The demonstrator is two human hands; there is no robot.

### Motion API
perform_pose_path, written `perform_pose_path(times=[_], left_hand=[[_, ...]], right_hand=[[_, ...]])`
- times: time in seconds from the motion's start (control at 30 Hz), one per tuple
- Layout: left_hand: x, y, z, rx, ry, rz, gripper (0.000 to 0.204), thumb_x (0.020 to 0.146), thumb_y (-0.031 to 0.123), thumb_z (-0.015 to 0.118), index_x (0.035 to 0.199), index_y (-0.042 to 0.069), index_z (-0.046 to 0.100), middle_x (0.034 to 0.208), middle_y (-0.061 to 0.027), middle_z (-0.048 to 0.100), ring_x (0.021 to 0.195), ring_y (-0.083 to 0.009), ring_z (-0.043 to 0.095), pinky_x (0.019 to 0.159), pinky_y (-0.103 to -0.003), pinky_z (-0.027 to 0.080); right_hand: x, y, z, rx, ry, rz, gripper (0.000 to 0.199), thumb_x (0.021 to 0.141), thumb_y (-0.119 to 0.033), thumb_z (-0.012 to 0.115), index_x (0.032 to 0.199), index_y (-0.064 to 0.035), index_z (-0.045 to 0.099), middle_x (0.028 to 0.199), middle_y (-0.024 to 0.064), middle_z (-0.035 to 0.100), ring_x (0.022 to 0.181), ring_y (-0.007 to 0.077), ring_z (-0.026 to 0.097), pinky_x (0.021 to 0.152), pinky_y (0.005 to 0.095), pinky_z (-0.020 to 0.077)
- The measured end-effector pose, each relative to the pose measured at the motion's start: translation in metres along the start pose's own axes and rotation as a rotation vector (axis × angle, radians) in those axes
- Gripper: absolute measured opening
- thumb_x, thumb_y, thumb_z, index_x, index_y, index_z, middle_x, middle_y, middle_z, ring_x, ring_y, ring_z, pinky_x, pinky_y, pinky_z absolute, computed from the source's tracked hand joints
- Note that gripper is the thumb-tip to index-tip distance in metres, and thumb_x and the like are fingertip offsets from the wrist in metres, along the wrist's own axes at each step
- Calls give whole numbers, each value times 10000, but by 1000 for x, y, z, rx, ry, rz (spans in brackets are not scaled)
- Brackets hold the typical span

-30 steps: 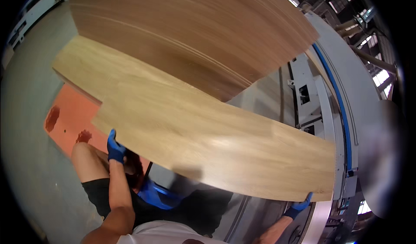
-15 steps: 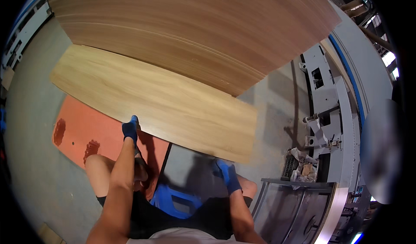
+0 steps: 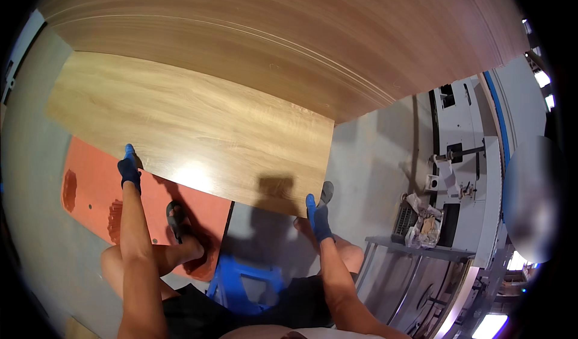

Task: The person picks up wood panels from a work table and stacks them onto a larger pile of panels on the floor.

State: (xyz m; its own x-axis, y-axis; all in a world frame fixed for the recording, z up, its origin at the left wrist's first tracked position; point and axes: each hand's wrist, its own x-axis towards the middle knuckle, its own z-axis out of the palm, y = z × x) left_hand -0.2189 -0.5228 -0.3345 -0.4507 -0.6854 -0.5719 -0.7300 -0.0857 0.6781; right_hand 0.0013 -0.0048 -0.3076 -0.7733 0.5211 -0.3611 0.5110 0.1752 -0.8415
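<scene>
Wood-grain board point(image 3: 205, 122) slants from upper left to centre of the frame, its near edge clamped by the left hand point(image 3: 129, 167) and right hand point(image 3: 318, 217), though fingers beneath are hidden, so a slip could drop it onto the sandal point(image 3: 327, 191) right of centre.
</scene>
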Motion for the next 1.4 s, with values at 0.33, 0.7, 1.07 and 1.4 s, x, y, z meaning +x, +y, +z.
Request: perform_pose_path(times=[0.33,0.7,1.07,1.4], left_hand=[[9,2,22,-54,53,14,488,692,576,561,692,88,555,592,-23,470,524,-177,434,436,-325,343],[-74,-51,54,-30,-252,-6,641,752,681,336,1013,130,532,815,-30,552,633,-177,481,481,-290,390],[-222,-138,86,364,-1028,120,375,827,393,428,989,73,538,928,-86,577,815,-227,555,690,-364,463],[-526,-29,90,133,-1830,39,515,853,431,418,1170,26,444,1142,-110,502,977,-225,517,829,-360,414]], right_hand=[[14,41,-3,-572,195,-59,503,821,-412,485,947,74,511,874,274,555,891,363,534,783,391,398],[10,13,19,-634,92,37,693,815,-579,343,770,70,582,703,304,552,733,422,566,656,448,458],[-45,122,61,-535,18,-316,347,815,-299,414,726,6,553,645,245,551,614,405,543,560,449,429],[-105,6,-28,842,-107,255,309,833,-319,489,962,-55,582,834,48,620,715,141,584,581,267,438]])
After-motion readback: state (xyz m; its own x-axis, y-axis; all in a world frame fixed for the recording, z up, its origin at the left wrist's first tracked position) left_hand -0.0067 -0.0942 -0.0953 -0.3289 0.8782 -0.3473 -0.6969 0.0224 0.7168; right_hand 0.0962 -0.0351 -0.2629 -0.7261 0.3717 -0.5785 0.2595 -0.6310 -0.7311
